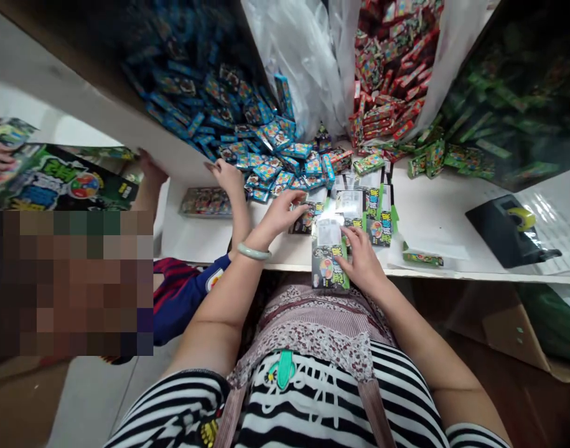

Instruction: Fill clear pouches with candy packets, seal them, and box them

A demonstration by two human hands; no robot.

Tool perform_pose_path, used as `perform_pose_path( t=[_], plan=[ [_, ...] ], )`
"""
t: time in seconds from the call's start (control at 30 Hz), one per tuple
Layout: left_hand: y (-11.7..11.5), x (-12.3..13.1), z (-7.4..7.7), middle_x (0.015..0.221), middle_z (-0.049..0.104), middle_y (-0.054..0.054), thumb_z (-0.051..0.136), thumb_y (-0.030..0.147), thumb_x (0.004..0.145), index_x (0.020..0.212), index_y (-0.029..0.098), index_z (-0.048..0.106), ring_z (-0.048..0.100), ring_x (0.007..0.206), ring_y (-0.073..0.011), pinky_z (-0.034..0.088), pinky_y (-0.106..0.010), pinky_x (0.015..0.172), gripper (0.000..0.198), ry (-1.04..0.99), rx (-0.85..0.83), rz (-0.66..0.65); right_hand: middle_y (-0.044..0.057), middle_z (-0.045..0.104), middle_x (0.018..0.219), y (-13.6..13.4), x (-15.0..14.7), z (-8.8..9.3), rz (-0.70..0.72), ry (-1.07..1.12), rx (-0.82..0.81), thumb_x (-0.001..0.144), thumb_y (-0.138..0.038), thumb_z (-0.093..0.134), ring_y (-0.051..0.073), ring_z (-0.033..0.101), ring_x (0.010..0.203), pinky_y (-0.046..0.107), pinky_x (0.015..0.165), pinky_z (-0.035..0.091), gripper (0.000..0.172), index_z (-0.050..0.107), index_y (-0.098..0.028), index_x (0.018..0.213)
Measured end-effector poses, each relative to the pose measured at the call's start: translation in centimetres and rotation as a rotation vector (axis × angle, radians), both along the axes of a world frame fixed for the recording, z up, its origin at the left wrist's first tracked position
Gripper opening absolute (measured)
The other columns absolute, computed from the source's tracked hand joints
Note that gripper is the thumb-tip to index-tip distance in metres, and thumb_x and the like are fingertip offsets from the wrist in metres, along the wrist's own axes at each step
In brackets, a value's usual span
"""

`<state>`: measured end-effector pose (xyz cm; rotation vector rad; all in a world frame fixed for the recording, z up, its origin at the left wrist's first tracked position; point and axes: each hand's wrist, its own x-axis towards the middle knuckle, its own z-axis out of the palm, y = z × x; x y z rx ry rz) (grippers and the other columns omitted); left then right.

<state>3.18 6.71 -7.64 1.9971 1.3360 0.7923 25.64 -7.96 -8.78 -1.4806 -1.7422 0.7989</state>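
My right hand (362, 264) grips a black and green printed card pack (329, 258) at the white table's near edge (453, 270), its clear top catching the light. My left hand (282, 211), a pale green bangle on its wrist, reaches forward with fingers pinched on a small dark packet (306, 219) beside a row of similar card packs (371, 211). Just beyond lies a heap of small blue packets (266, 149). Another person's hand (226, 174) reaches into that blue heap from the left.
Red packets (392, 68) spill from a clear plastic bag at the back. Green packets (453, 152) lie at the right. A black tape dispenser (509, 230) stands at the far right. A loose green packet (422, 257) lies near the edge. A printed box (56, 180) sits left.
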Motion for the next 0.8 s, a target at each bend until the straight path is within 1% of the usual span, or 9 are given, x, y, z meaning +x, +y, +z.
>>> perform_pose_path(
  t=[0.07, 0.17, 0.27, 0.37, 0.43, 0.5, 0.57, 0.7, 0.8],
  plan=[
    [-0.6, -0.1, -0.6, 0.097, 0.063, -0.006, 0.072, 0.032, 0.078, 0.111, 0.016, 0.071, 0.06, 0.092, -0.0211, 0.048, -0.034, 0.089, 0.037, 0.049, -0.046, -0.079, 0.016, 0.042, 0.144, 0.3, -0.5, -0.4, -0.016, 0.018, -0.049, 0.082, -0.028, 0.066, 0.038, 0.047, 0.134, 0.062, 0.109, 0.045, 0.068, 0.042, -0.031, 0.146],
    [-2.1, 0.6, -1.4, 0.097, 0.062, -0.007, 0.073, 0.03, 0.077, 0.103, 0.016, 0.071, 0.059, 0.096, -0.0227, 0.048, -0.037, 0.092, 0.03, 0.04, -0.076, -0.14, 0.017, 0.036, 0.146, 0.3, -1.0, -0.8, -0.057, 0.142, -0.119, 0.082, -0.031, 0.066, 0.03, 0.059, 0.111, 0.052, 0.089, 0.059, 0.073, 0.036, -0.032, 0.149],
    [-3.7, 1.1, -1.6, 0.095, 0.062, -0.004, 0.072, 0.027, 0.076, 0.096, 0.016, 0.066, 0.059, 0.093, -0.0196, 0.048, -0.033, 0.087, 0.023, -0.178, -0.193, -0.142, 0.015, 0.038, 0.14, -0.3, -1.8, -1.3, -0.156, 0.315, -0.135, 0.08, -0.034, 0.066, 0.023, 0.06, 0.095, 0.043, 0.074, 0.061, 0.077, 0.032, -0.032, 0.149],
    [-5.3, 1.6, -0.9, 0.094, 0.062, -0.002, 0.074, 0.032, 0.076, 0.099, 0.018, 0.06, 0.059, 0.088, -0.0153, 0.048, -0.027, 0.078, 0.031, -0.486, -0.353, -0.201, 0.013, 0.041, 0.136, -1.4, -1.9, -0.9, -0.231, 0.383, -0.067, 0.081, -0.037, 0.066, 0.022, 0.061, 0.097, 0.041, 0.077, 0.061, 0.069, 0.038, -0.033, 0.143],
    [-6.3, 2.0, 0.1, 0.095, 0.061, -0.002, 0.076, 0.035, 0.075, 0.098, 0.019, 0.059, 0.059, 0.088, -0.014, 0.048, -0.026, 0.077, 0.033, -0.592, -0.372, -0.243, 0.011, 0.044, 0.134, -1.8, -1.0, 0.5, -0.248, 0.333, 0.043, 0.082, -0.038, 0.067, 0.024, 0.06, 0.108, 0.045, 0.088, 0.059, 0.05, 0.05, -0.032, 0.129],
    [-7.3, 2.7, 1.4, 0.092, 0.06, -0.001, 0.077, 0.037, 0.075, 0.095, 0.02, 0.059, 0.058, 0.085, -0.0131, 0.048, -0.025, 0.076, 0.032, -0.604, -0.366, -0.278, 0.01, 0.051, 0.127, -1.8, 0.5, 3.0, -0.261, 0.272, 0.189, 0.085, -0.039, 0.066, 0.027, 0.057, 0.118, 0.049, 0.098, 0.053, 0.026, 0.059, -0.029, 0.108],
    [-8.0, 3.4, 2.6, 0.087, 0.058, 0.0, 0.076, 0.036, 0.076, 0.093, 0.021, 0.059, 0.056, 0.08, -0.0124, 0.047, -0.025, 0.072, 0.028, -0.57, -0.354, -0.308, 0.008, 0.06, 0.11, -1.4, 2.3, 5.9, -0.228, 0.238, 0.274, 0.089, -0.039, 0.063, 0.026, 0.06, 0.11, 0.048, 0.099, 0.05, 0.013, 0.061, -0.027, 0.093],
    [-9.0, 4.7, 4.3, 0.084, 0.06, -0.001, 0.073, 0.033, 0.079, 0.089, 0.021, 0.06, 0.055, 0.078, -0.0135, 0.046, -0.027, 0.071, 0.02, -0.509, -0.258, -0.358, 0.003, 0.066, 0.084, 0.1, 4.5, 11.0, 0.037, 0.139, 0.06, 0.089, -0.043, 0.063, 0.02, 0.062, 0.083, 0.038, 0.081, 0.051, 0.02, 0.061, -0.024, 0.084],
    [-9.5, 5.3, 4.6, 0.085, 0.061, -0.002, 0.069, 0.032, 0.081, 0.091, 0.022, 0.061, 0.055, 0.078, -0.0144, 0.045, -0.029, 0.07, 0.016, -0.467, -0.209, -0.366, 0.002, 0.065, 0.079, 1.5, 4.7, 12.4, 0.199, 0.096, -0.085, 0.084, -0.049, 0.065, 0.018, 0.058, 0.077, 0.034, 0.075, 0.048, 0.028, 0.06, -0.022, 0.079]
  ],
)
